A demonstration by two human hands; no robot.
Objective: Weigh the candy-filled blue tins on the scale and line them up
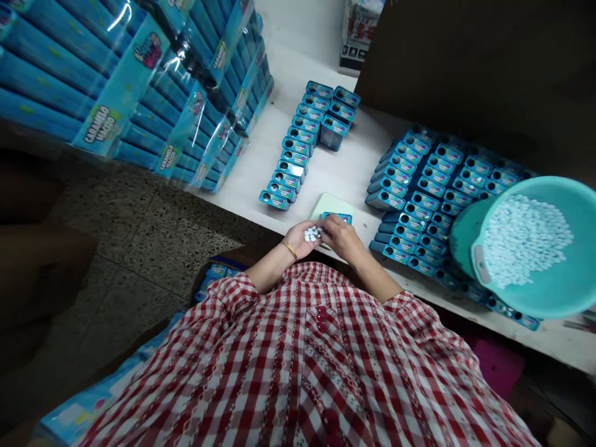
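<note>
Head view: at the centre of the frame, the left hand (300, 242) lies palm up, its grip loosely cupped beneath small white candies (312, 234). The right hand (342, 237) curls its fingers at the candies' right side; whether its grip pinches any cannot be told. A partly hidden blue tin (343, 218), its top's long axis running left to right, shows just above the right hand, the nearer one, over a pale green pad (328, 202) on the tabletop (333, 177).

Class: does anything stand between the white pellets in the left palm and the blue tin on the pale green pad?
Yes, in this view: the right hand lies between the white pellets in the left hand and the blue tin, covering the tin's near part. Nothing else visible blocks the way.
</note>
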